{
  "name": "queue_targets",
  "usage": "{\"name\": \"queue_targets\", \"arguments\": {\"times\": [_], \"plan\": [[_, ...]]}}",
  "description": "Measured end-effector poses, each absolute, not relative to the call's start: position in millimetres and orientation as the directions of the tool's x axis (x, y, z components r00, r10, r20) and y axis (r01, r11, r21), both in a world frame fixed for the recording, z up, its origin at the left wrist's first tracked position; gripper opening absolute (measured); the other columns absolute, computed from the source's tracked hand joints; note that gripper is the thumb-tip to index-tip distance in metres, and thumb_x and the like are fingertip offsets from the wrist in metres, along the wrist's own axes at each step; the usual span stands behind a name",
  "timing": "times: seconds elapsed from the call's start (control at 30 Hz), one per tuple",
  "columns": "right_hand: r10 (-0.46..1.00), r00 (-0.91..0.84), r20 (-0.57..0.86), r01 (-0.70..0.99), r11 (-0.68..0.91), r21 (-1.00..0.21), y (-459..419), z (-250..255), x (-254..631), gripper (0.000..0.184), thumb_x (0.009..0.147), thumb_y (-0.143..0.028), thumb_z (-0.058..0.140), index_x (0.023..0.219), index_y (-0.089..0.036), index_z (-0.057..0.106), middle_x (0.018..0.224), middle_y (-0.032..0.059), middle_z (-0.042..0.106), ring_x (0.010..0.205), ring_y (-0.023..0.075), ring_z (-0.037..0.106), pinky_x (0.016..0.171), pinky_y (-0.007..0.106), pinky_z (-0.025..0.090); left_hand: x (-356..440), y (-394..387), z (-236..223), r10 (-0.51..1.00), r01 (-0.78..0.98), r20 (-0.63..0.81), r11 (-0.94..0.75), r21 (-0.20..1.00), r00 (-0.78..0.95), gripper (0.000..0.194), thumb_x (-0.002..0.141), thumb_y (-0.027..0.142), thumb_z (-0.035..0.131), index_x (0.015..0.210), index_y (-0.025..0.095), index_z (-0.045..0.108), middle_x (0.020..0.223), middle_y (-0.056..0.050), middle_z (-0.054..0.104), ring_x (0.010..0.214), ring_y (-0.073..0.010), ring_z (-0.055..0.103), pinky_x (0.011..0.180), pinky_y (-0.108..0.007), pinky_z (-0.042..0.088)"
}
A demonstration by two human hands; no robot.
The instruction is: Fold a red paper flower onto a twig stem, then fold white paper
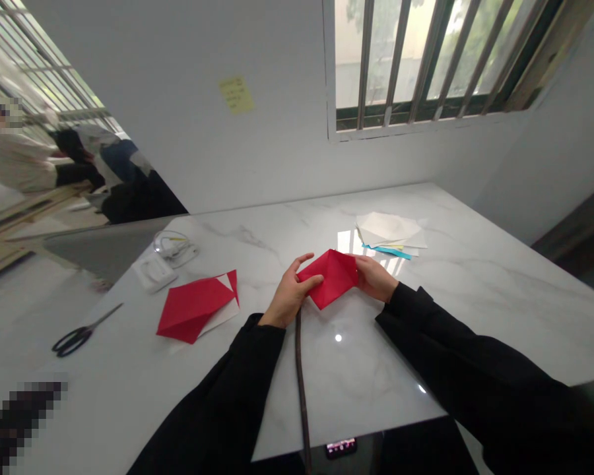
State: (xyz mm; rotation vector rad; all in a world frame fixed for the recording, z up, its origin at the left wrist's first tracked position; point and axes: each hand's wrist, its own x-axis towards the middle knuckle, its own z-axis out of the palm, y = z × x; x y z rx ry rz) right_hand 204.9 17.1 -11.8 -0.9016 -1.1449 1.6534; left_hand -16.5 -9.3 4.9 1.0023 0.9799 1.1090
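Observation:
Both hands hold a piece of folded red paper point(330, 280) above the white marbled table point(376, 369). Creases run across its face. My left hand point(293, 291) grips the left edge, its thumb lying on the front of the paper. At the right edge, my right hand point(375, 277) is closed on the paper, its fingers partly hidden behind it. To the left lies a larger red folded sheet point(193, 307) with white showing at its right side. Further left rest black-handled scissors point(79, 338).
A stack of papers point(391, 231) lies at the back right. A white box point(153, 272) and a coiled cable point(181, 247) sit at the back left. A brown cord point(301, 382) runs to the front edge, near a lit phone point(341, 448). Another person point(17, 155) sits far left.

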Motion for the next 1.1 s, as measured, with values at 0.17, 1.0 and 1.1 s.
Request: {"name": "queue_targets", "arguments": {"times": [0.17, 1.0, 1.1], "plan": [[0.917, -0.387, -0.101, -0.374, -0.256, -0.892, 8, -13, 195, 0.055, 0.069, -0.06, 0.098, 0.104, -0.021, 0.081, 0.096, 0.0032, 0.078, 0.083, 0.0175, 0.071, 0.079, 0.03, 0.058, -14, -11, 4, 0.984, -0.22, -0.069, 0.104, 0.97, 0.162, 0.095, 0.073, 0.03, 0.097, 0.155, 0.016, 0.051, 0.099, -0.008, 0.082, 0.085, -0.0202, 0.077, 0.081, -0.03, 0.062], [0.968, -0.244, 0.057, -0.197, 0.008, -0.98, 8, -15, 192, 0.048, 0.071, -0.061, 0.095, 0.084, -0.021, 0.07, 0.081, 0.003, 0.078, 0.069, 0.0187, 0.07, 0.066, 0.031, 0.054, -11, -16, 4, 0.984, -0.184, 0.003, 0.03, 0.982, 0.177, 0.063, 0.074, 0.035, 0.098, 0.128, 0.017, 0.072, 0.114, -0.01, 0.079, 0.098, -0.0221, 0.075, 0.088, -0.031, 0.061], [0.971, -0.229, 0.068, -0.19, 0.024, -0.982, 8, -16, 192, 0.049, 0.07, -0.061, 0.095, 0.083, -0.022, 0.069, 0.081, 0.0029, 0.077, 0.071, 0.0194, 0.071, 0.067, 0.032, 0.055, -10, -16, 5, 0.979, -0.178, 0.001, 0.036, 0.983, 0.203, 0.056, 0.076, 0.036, 0.097, 0.123, 0.016, 0.074, 0.114, -0.01, 0.079, 0.098, -0.0221, 0.075, 0.088, -0.031, 0.06]]}}
